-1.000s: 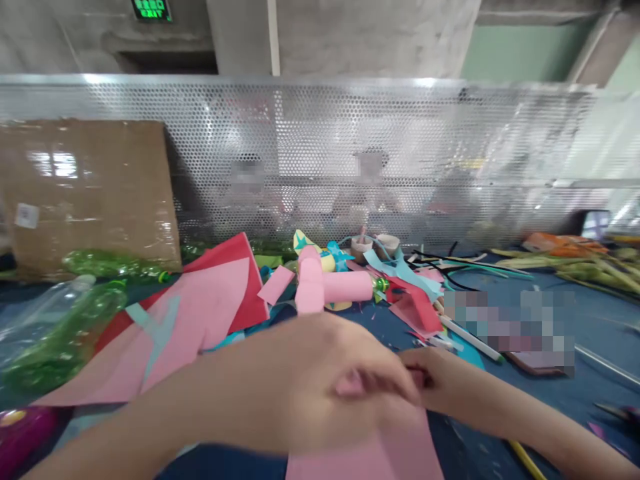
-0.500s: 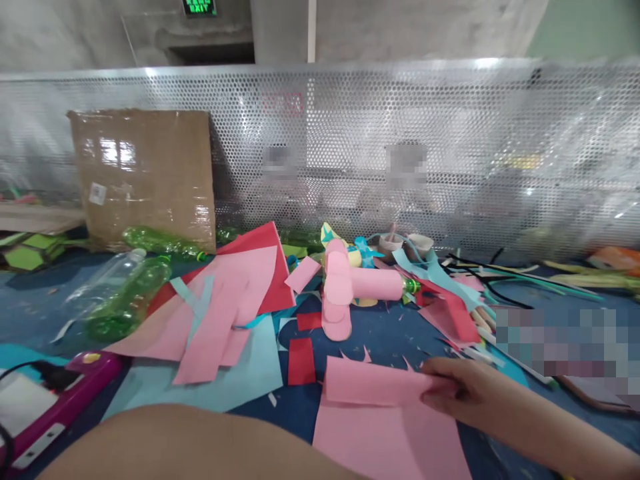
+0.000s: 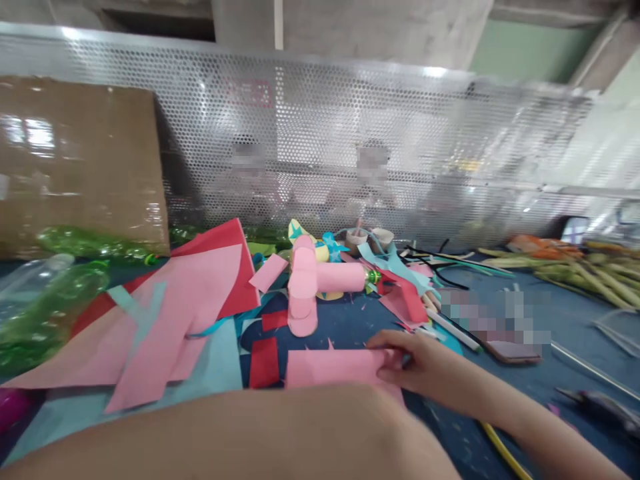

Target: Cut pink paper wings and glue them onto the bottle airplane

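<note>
My right hand (image 3: 400,360) pinches the top right part of a pink sheet (image 3: 325,368), thumb below and fingers above. The sheet's upper part is folded over into a flap. Across the bottom, close to the camera, a blurred bare left arm (image 3: 240,433) covers the lower part of the sheet; no left fingers show. Just beyond the sheet lies a bottle wrapped in pink paper (image 3: 341,277), its green neck pointing right and rounded pink pieces (image 3: 303,287) at its left end. Two red paper pieces (image 3: 264,363) (image 3: 275,321) lie left of the sheet.
Pink and red sheets (image 3: 200,280) overlap light blue paper at left. Green bottles (image 3: 95,243) lie before a cardboard sheet (image 3: 85,153). A perforated metal screen (image 3: 320,120) stands behind. At right are a phone (image 3: 515,351), a dark pointed tool (image 3: 600,407) and a yellow cord (image 3: 505,450).
The view has turned to the right, so the table things appear farther left. The left arm has come across to the right over the pink sheet. My right hand still pinches it.
</note>
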### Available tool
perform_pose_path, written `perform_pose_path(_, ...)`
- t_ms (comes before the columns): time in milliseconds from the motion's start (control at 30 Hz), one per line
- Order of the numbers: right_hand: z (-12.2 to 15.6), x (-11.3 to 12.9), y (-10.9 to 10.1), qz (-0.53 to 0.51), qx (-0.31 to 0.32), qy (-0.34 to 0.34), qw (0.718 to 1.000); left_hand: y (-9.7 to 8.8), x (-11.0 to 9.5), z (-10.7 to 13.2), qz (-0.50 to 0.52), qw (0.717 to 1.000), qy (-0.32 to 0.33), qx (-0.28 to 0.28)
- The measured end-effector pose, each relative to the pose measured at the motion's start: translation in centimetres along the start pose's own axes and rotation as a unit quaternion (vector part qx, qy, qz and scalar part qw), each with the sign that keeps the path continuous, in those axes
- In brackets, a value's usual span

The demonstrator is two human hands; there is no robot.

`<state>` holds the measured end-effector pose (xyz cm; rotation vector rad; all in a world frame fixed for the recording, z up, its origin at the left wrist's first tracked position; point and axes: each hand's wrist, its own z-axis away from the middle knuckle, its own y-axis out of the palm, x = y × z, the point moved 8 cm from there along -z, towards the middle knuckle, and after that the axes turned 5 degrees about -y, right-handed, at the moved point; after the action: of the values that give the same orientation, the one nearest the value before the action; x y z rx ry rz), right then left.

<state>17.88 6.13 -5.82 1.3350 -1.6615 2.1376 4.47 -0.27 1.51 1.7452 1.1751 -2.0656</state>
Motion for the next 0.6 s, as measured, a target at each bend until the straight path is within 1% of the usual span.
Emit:
perform_pose_path(67, -0.1, 0.7, -0.6, -0.022, -0.013, -0.007, 1.000, -0.2, -0.1, -2.6, -0.056, 0.998, 0.007, -0.005)
perform_pose_path(100, -0.1, 0.8, -0.8, -0.027, -0.019, -0.008, 0.999, -0.7, 0.1, -3.7, -0.109, 0.994, 0.000, -0.022)
perform_pose_path(133, -0.1, 0.9, -1.0, -0.030, -0.021, -0.007, 0.999, -1.5, 0.5, -4.6, -0.229, 0.972, -0.025, -0.044)
perform_pose_path(167, -0.1, 0.9, -1.2, -0.031, -0.024, -0.006, 0.999, -2.2, 1.4, -5.2, -0.314, 0.947, -0.064, -0.036)
perform_pose_path(233, -0.1, 0.6, -1.5, -0.039, -0.029, 0.003, 0.999, -3.0, 3.1, -5.7, -0.374, 0.918, -0.128, 0.023)
perform_pose_path(300, -0.1, 0.3, -1.8, -0.042, -0.036, 0.010, 0.998, -3.5, 4.1, -5.6, -0.369, 0.914, -0.153, 0.064)
perform_pose_path(400, 0.0, 0.5, -2.1, -0.023, -0.052, 0.002, 0.998, -3.7, 4.2, -5.5, -0.360, 0.919, -0.146, 0.072)
perform_pose_path(500, -0.1, 1.3, -2.1, -0.005, -0.064, -0.017, 0.998, -3.1, 4.2, -5.7, -0.355, 0.920, -0.141, 0.085)
perform_pose_path(600, -0.2, 1.6, -2.0, 0.004, -0.071, -0.009, 0.997, -2.6, 4.2, -6.0, -0.343, 0.926, -0.131, 0.089)
